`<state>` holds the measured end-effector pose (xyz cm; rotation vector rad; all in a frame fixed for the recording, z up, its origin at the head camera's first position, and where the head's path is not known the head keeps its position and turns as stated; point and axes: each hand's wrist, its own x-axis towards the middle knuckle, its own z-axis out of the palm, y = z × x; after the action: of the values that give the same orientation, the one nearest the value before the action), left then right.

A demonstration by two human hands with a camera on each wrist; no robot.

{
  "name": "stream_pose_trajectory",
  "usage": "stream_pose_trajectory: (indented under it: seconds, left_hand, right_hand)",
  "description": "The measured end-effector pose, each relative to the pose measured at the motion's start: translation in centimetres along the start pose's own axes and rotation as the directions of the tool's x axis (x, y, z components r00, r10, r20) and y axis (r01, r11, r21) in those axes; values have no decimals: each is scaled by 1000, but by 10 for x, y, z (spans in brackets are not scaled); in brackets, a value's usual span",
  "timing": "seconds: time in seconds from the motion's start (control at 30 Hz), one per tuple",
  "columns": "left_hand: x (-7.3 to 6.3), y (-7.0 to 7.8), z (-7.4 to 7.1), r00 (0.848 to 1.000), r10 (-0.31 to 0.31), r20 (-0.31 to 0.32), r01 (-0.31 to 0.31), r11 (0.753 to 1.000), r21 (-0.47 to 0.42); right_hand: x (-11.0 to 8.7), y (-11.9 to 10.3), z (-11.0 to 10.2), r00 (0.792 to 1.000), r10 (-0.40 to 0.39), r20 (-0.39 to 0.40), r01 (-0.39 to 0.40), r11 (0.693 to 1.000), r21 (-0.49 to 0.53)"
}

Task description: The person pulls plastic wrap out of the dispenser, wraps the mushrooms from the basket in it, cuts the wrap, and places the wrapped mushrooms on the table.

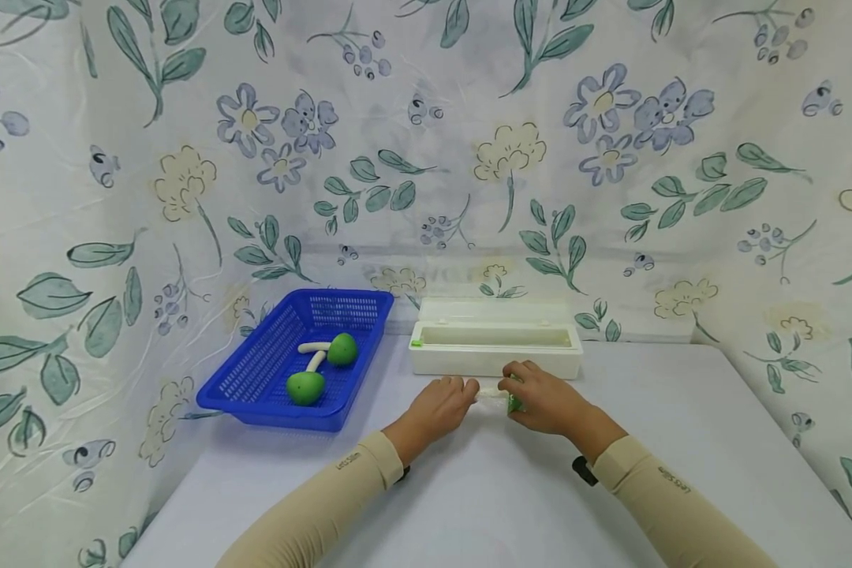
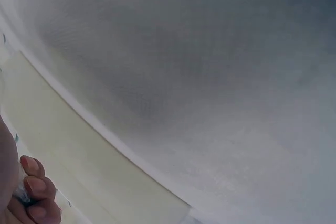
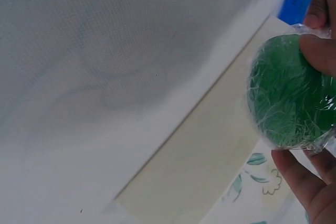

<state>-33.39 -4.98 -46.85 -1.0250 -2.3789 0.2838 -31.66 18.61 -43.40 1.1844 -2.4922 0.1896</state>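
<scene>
The right hand holds a round green object wrapped in clear plastic film, and the left hand, just beside it, pinches the pale end. Beyond both hands stands an open, long white rectangular box.

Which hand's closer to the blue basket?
Left. The left hand is just right of the blue basket, apart from it; the right hand is farther right, past the left, fingers on a plastic-wrapped green piece.
</scene>
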Motion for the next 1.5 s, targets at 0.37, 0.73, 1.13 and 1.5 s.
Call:
stream_pose_trajectory:
  seconds: [0.37, 0.73, 1.13, 1.5]
  left_hand:
    - [-4, -6, -5, 996, 38, 76, -40, 999, 34]
    - [-1, 2, -6, 998, -48, -33, 48, 999, -12]
    - [11, 17, -12, 970, -145, -195, 137, 989, -54]
    - [18, 33, -20, 983, -3, -184, -18, 993, -117]
  right_hand:
    - [-3, 1, 1, 995, 101, -6, -101, 992, 77]
    - [-17, 2, 9, 898, 439, -34, -422, 879, 222]
    - [-6, -18, 38, 692, 664, 284, -552, 234, 800]
    - [12, -30, 33, 582, 796, 167, -356, 65, 932]
